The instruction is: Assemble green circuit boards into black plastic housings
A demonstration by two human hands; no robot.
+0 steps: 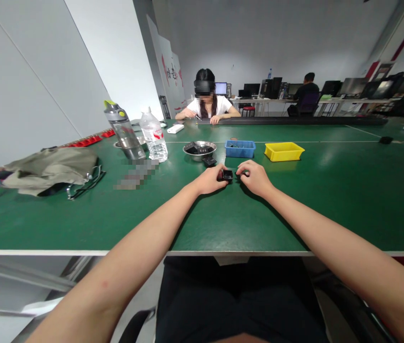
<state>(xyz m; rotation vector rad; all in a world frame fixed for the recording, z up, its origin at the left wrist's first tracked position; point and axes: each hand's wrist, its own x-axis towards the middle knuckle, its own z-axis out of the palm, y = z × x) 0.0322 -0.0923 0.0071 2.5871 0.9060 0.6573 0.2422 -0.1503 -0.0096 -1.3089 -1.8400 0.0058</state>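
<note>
My left hand is closed around a small black box-shaped part whose hollow side shows, low over the green table. A little to the right, my right hand has its fingers pinched together. Something small and dark shows at those fingertips, too small to name. Just beyond my left hand lies another black part. Behind it stands a metal bowl with black pieces inside. A blue bin holding small parts sits beyond my hands, and a yellow bin is to its right.
At the left stand a grey drink bottle and a clear plastic water bottle. A cloth bag and glasses lie further left. Across the table a person works; a long black bar runs along the far edge.
</note>
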